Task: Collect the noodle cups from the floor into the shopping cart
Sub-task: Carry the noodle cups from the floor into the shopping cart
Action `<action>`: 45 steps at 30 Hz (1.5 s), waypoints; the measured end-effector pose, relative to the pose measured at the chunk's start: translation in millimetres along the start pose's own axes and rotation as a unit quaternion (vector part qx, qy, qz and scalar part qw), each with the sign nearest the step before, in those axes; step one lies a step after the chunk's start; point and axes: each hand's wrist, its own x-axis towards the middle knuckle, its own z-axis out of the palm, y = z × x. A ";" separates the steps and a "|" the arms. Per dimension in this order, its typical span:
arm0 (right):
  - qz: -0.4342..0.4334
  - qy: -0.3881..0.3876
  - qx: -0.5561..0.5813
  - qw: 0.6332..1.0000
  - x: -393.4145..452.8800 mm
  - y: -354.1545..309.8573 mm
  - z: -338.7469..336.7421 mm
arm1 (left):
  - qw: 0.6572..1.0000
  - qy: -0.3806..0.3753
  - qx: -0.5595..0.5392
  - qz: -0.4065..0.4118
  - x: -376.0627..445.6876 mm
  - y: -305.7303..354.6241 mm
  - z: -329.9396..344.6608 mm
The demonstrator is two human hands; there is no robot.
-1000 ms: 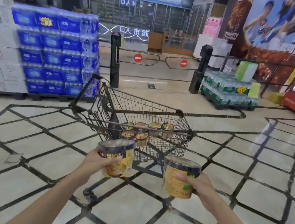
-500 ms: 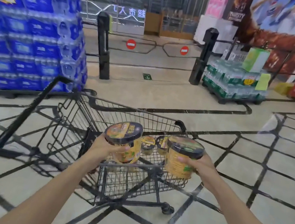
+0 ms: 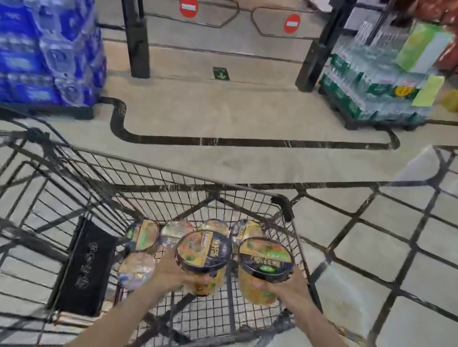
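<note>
Cups in both hands sit low inside the shopping cart (image 3: 143, 167), which serves as the landmark. The left hand (image 3: 170, 273) wraps its grip round the side of one noodle cup (image 3: 202, 256), fingers curled under the dark rim, and the cup tilts a little so its printed lid faces the camera. The right hand (image 3: 290, 289) clasps a second noodle cup (image 3: 264, 267) the same way, thumb across the yellow wall. Each is held by the body, not the lid, probably because the foil top gives no purchase and a side hold lets the cup go down upright.

Both held cups are within the cart's wire walls, towards its front right corner, above the mesh floor. Just beyond them, against the cart's front wall, stand several cups already loaded (image 3: 143, 234), packed close together; the hands seem to aim for the bare mesh on the near side of that cluster. A dark sign panel (image 3: 87, 264) hangs inside the cart, left of the cups. My judgement: the pair is about to be set down and released.
</note>
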 end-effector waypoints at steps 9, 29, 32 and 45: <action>0.082 -0.010 0.045 0.996 93.8 67.0 8.8 | 0.993 0.064 -0.065 -0.079 94.8 -73.8 49.0; 0.176 -0.014 0.024 0.984 174.0 174.5 19.7 | 0.977 0.058 -0.076 -0.192 177.3 -179.4 81.9; 0.197 -0.023 0.047 0.979 175.7 176.9 20.2 | 0.969 0.090 -0.086 -0.212 186.2 -180.3 81.0; 0.180 0.005 0.000 0.984 180.9 183.1 21.8 | 0.974 0.116 -0.068 -0.185 194.5 -185.7 83.8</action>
